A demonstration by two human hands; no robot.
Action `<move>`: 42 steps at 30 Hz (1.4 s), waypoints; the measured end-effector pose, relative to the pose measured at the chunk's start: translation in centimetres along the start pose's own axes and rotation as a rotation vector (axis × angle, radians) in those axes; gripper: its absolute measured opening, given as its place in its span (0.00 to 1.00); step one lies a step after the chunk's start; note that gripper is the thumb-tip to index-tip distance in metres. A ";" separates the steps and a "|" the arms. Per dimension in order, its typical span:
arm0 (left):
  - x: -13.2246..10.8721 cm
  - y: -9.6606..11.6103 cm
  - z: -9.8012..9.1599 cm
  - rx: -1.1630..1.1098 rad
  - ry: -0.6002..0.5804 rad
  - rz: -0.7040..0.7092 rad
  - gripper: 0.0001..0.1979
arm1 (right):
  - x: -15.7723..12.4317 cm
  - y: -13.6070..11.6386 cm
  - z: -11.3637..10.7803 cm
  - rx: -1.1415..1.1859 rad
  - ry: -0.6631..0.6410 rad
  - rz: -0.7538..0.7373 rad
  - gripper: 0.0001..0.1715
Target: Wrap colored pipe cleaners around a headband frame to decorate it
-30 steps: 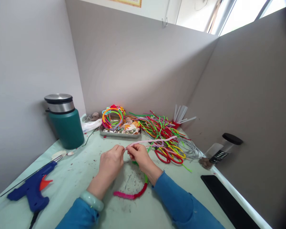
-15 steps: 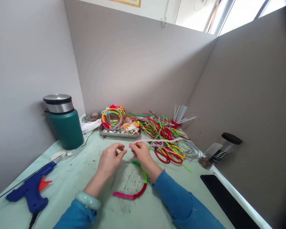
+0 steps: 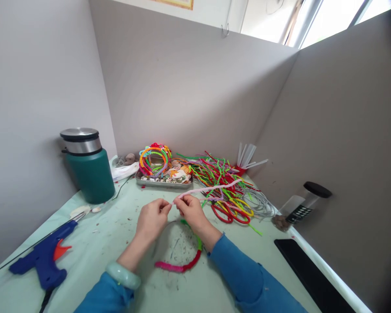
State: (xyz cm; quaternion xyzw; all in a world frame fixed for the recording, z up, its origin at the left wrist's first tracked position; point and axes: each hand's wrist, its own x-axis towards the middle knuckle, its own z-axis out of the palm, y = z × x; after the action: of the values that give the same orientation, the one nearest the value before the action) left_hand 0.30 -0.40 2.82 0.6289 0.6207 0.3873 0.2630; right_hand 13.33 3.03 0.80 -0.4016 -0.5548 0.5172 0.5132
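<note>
A pale pink pipe cleaner (image 3: pixel 211 188) stretches out to the right above the table, its near end pinched between my two hands. My left hand (image 3: pixel 154 217) is closed, thumb and forefinger pressed together on the tip. Just beside it, my right hand (image 3: pixel 190 211) grips the same pipe cleaner a little further along. Below the hands lies a partly wrapped ring (image 3: pixel 193 262), green, dark red and magenta along its right and lower side. Its upper left part is a thin bare wire, and my right hand and wrist cover some of the green.
Behind my hands stands a metal tray (image 3: pixel 163 184) with buttons and colourful finished hoops. Right of it lie a heap of pipe cleaners (image 3: pixel 215 171) and red-handled scissors (image 3: pixel 226 214). A blue glue gun (image 3: pixel 44 256) and green flask (image 3: pixel 90 176) are left; a clear jar (image 3: pixel 296 208) and black strip (image 3: pixel 308 269) right.
My left thumb and forefinger have closed on the end of the pink pipe cleaner. Its far end has swung slightly left and up. The ring stays in place.
</note>
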 end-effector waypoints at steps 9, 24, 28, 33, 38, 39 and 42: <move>0.1 0.2 -0.5 -0.772 -0.444 -0.254 0.11 | 0.0 -0.8 -0.5 0.018 -0.086 -0.069 0.13; -0.4 0.4 0.2 0.415 0.010 0.112 0.14 | 0.3 -0.1 -0.2 -0.040 0.030 0.015 0.11; -0.1 0.5 -0.2 -0.349 -0.308 -0.126 0.13 | 0.2 -0.6 -0.2 0.164 -0.050 0.034 0.12; -0.2 0.6 -0.7 -0.911 -0.571 -0.194 0.13 | -0.1 -1.2 -0.4 0.365 -0.174 0.086 0.13; 0.2 0.2 -0.6 -0.706 -0.488 -0.221 0.14 | 0.4 -1.2 -1.3 0.269 -0.152 0.047 0.14; 0.3 0.1 -0.6 -0.621 -0.447 -0.226 0.15 | 0.5 -1.1 -1.4 0.230 -0.120 0.035 0.14; 0.5 -0.1 -0.4 -0.318 -0.284 -0.168 0.17 | 0.7 -0.6 -1.1 0.093 -0.030 0.009 0.13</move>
State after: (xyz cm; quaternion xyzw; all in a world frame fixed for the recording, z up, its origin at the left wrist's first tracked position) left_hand -0.11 0.07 3.10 0.5739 0.5588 0.3645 0.4749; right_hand 14.35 3.77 1.43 -0.3720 -0.5361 0.5507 0.5205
